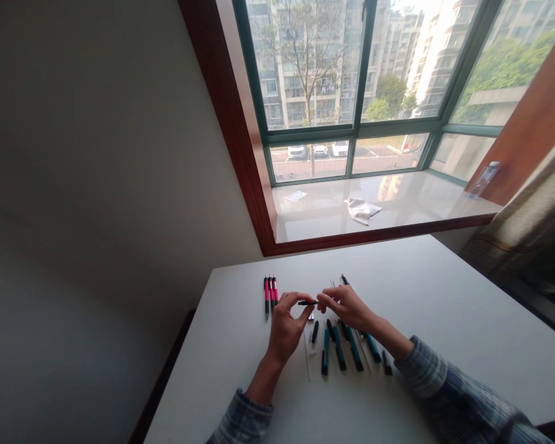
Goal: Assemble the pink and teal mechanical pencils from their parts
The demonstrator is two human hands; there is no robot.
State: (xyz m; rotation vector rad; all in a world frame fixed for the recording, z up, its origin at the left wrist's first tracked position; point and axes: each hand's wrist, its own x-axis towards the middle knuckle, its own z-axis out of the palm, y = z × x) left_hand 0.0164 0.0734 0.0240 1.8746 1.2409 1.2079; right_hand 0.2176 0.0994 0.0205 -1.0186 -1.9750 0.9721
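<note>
- White, smooth tabletop (pixel 203 357): this spread beneath both of your forearms and bore all the pen pieces.
- Three pink-and-black pens (pixel 271 290): these lay side by side, just beyond and to the left of your left hand.
- Your left hand (pixel 284 330): it was raised over the tabletop, its thumb and forefinger pinched on the small black cylindrical pen part.
- Small black cylindrical pen part (pixel 305 303): it lay nearly level between your two hands, its left end jutting free.
- Thin white rod (pixel 308 361): it rested below your left hand, pointing towards you.
- Short black tubular piece (pixel 315 332): it lay tilted, just left of the teal pieces.
- Your right hand (pixel 349 307): its thumb and fingertips were drawn narrowly together at the pen part's right end; whether they gripped it, you could not tell.
- Teal-and-black pen barrels (pixel 325 345): several lay in a row nearer to you than your right hand, with slender rods among them.
- Small black piece (pixel 387 364): it closed the row on the right, near your plaid cuff (pixel 420 367).
</note>
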